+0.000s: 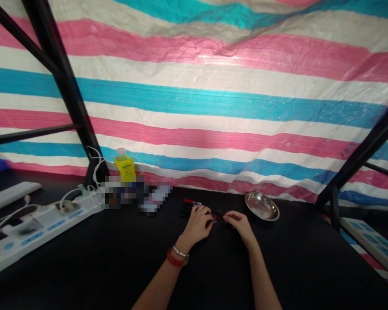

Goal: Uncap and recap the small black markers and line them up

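My left hand [198,223] rests on the black table [116,258], its fingers curled round a small dark object with red parts that I cannot make out. A red band and a silver bracelet circle that wrist. My right hand [239,221] is close beside it, fingers pinched on a small dark piece between the two hands. Just behind my left hand lie small black parts [186,209] and a red-tipped item [191,201].
A shiny metal dish [261,206] stands right of my hands. A yellow bottle [124,165] stands at the back left by white power strips [35,224] with cables. Black frame poles [64,86] rise left and right. A striped tarp [213,86] hangs behind.
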`<act>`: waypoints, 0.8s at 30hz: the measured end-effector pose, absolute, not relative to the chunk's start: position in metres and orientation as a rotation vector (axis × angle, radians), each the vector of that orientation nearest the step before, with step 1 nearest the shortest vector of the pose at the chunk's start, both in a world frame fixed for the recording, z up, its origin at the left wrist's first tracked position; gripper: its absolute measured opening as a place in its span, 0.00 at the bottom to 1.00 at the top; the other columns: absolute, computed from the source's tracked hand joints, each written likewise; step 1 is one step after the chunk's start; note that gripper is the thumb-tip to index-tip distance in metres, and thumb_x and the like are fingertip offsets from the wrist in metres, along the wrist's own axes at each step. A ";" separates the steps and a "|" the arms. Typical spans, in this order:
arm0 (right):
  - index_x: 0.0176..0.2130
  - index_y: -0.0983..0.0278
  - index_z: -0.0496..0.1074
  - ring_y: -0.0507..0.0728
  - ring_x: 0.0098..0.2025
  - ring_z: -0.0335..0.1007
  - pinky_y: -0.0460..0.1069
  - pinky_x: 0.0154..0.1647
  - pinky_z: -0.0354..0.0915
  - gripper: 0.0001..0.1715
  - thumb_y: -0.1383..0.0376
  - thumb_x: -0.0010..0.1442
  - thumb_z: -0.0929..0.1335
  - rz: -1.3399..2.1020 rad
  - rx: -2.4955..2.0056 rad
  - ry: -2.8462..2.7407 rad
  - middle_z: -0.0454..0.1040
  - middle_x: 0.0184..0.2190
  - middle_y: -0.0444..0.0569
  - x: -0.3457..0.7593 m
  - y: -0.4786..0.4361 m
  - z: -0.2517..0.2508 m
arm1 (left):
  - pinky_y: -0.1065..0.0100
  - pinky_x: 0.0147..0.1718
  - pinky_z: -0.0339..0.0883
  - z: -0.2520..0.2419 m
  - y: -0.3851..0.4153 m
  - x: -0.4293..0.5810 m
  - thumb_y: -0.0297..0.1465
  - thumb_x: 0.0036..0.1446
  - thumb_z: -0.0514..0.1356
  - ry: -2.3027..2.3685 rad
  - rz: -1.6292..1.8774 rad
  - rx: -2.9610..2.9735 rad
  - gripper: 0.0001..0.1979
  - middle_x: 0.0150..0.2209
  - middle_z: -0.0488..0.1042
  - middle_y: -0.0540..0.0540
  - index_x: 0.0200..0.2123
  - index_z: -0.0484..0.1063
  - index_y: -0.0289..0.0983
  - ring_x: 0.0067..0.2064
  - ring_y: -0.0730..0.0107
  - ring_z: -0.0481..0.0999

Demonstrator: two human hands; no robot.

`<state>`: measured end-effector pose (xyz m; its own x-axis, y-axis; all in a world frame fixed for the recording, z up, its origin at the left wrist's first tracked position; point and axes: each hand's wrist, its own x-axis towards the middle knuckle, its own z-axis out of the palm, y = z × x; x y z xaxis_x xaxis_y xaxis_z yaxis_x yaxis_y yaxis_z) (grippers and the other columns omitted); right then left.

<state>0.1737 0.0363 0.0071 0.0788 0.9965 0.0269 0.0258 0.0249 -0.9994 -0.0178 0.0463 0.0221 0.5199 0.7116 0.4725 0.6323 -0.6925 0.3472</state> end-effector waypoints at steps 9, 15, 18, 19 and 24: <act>0.28 0.62 0.72 0.42 0.13 0.47 0.42 0.14 0.42 0.17 0.59 0.37 0.76 1.256 -0.831 -0.561 0.71 0.22 0.41 0.177 0.040 -0.002 | 0.59 0.44 0.55 0.020 0.044 -0.011 0.26 0.55 0.56 1.130 0.988 2.511 0.05 0.36 0.72 0.48 0.31 0.72 0.39 0.43 0.65 0.67; 0.34 0.63 0.74 0.43 0.15 0.50 0.42 0.13 0.46 0.19 0.61 0.39 0.76 1.326 -0.809 -0.578 0.68 0.22 0.40 0.176 0.040 0.000 | 0.62 0.42 0.62 0.018 0.047 -0.010 0.28 0.61 0.50 1.160 1.263 2.353 0.09 0.36 0.73 0.48 0.37 0.71 0.39 0.40 0.68 0.70; 0.32 0.64 0.75 0.43 0.16 0.52 0.41 0.14 0.48 0.18 0.61 0.38 0.76 1.367 -0.818 -0.591 0.68 0.21 0.41 0.171 0.038 0.002 | 0.61 0.44 0.64 0.016 0.047 -0.008 0.29 0.61 0.49 1.151 1.395 2.283 0.10 0.37 0.73 0.47 0.39 0.70 0.39 0.42 0.67 0.70; 0.32 0.64 0.75 0.43 0.16 0.52 0.41 0.14 0.49 0.18 0.61 0.38 0.76 1.382 -0.824 -0.598 0.68 0.21 0.41 0.170 0.038 0.002 | 0.61 0.44 0.64 0.015 0.047 -0.008 0.29 0.62 0.49 1.138 1.417 2.275 0.10 0.37 0.73 0.47 0.39 0.70 0.39 0.43 0.67 0.70; 0.31 0.65 0.76 0.46 0.17 0.56 0.43 0.14 0.52 0.17 0.61 0.39 0.77 1.422 -0.899 -0.667 0.71 0.23 0.45 0.162 0.034 0.001 | 0.61 0.44 0.65 0.017 0.042 -0.001 0.28 0.61 0.49 1.053 1.410 2.291 0.10 0.35 0.74 0.47 0.40 0.71 0.39 0.41 0.68 0.71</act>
<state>0.1618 0.0337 0.0013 0.0688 0.9899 -0.1243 -0.5369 -0.0683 -0.8409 -0.0012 0.0422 0.0166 0.2699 0.6910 0.6706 0.4469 -0.7068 0.5484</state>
